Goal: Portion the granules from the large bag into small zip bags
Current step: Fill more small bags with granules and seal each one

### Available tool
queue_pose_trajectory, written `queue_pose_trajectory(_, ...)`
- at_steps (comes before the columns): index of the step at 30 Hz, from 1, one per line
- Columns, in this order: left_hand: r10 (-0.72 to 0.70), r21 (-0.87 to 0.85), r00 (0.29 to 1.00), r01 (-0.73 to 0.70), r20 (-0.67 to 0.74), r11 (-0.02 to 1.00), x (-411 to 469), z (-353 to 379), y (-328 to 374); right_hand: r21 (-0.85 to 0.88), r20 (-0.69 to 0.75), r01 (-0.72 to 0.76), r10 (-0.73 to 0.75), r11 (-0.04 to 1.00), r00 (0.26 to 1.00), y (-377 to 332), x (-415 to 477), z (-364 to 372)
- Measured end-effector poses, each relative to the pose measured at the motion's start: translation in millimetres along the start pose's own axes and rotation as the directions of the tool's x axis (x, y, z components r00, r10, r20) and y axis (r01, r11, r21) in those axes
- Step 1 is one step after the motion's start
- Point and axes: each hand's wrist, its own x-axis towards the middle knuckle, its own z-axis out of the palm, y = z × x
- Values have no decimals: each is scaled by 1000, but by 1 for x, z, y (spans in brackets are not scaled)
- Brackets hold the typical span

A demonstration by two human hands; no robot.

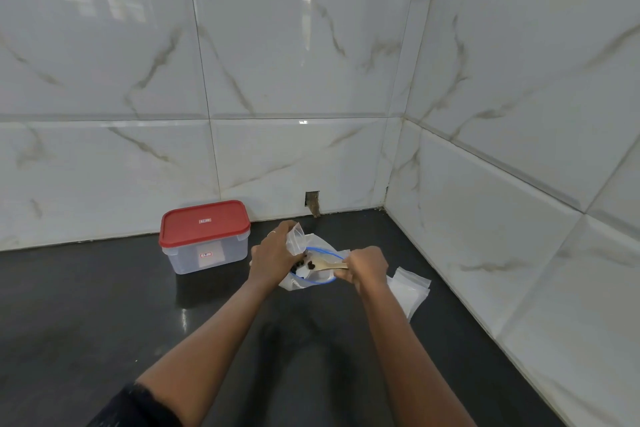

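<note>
- The dark, glossy desk (104, 322) carries everything and runs into a tiled corner at 1 o'clock.
- A clear tub (204, 253) with a red lid (204, 222) clipped on stands at 10 o'clock from the large bag, near it but apart. I cannot tell whether it holds anything.
- The large bag (294, 282) lies in the middle of the desk, its blue-zipped mouth gaping upward. Its film looks thin, limp and slippery, so it will probably slump unless it is held at the stiffer zip rim. Only a little dark material shows inside.
- A stack of small zip bags (408, 291) lies flat at 4 o'clock from the large bag, just beside the right wrist. They appear empty and featherlight, and they are likely to slide or cling together, so the top one is best peeled off by a corner.
- The left hand (273, 253), at 9 o'clock of the large bag, has its fingers curled round one small zip bag (296, 239). It holds this bag upright over the large bag's mouth. The bag looks empty, and pinching it near the zip would keep its mouth open.
- The right hand (369, 265), at 3 o'clock, grips the handle of a wooden spoon (329, 265), which is light and rigid.
- Dark granules (306, 265) sit around the spoon's bowl, inside the large bag. They are loose and apt to roll off if the spoon tips.
</note>
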Motion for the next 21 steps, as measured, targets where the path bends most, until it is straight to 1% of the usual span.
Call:
queue_pose_trajectory(1,-4,-2,1000,4,2,1000,0,0,2,62,4,-34,33,997,999,-2,-2,-7)
queue_pose_trajectory(2,-8,0,1000,8,2,1000,0,1,3,77,4,-56,56,995,998,-4,0,-13)
queue_pose_trajectory(6,-32,16,999,32,14,999,1,2,7,23,5,-39,39,999,999,-13,-3,-41)
queue_pose_trajectory(8,-42,-19,999,42,29,999,2,3,7,27,-10,-18,19,999,1000,-19,-7,-53)
queue_pose_trajectory(10,-49,-59,998,51,44,997,2,4,6,46,-10,28,-27,999,1000,-28,-12,-56)
queue_pose_trajectory(13,-37,-81,998,41,58,996,1,6,8,46,-10,168,-168,985,986,-38,-22,-46)
queue_pose_trajectory(14,-26,-95,998,32,62,995,1,6,8,12,-4,217,-217,976,976,-39,-24,-40)
queue_pose_trajectory(16,-10,-119,998,18,68,993,2,6,8,-164,10,332,-335,929,942,-41,-31,-27)
queue_pose_trajectory(18,-17,-134,998,25,64,991,4,5,8,-336,35,425,-440,840,897,-40,-36,-16)
queue_pose_trajectory(21,-46,-152,997,54,55,987,6,4,5,-471,91,537,-567,700,819,-38,-40,-4)
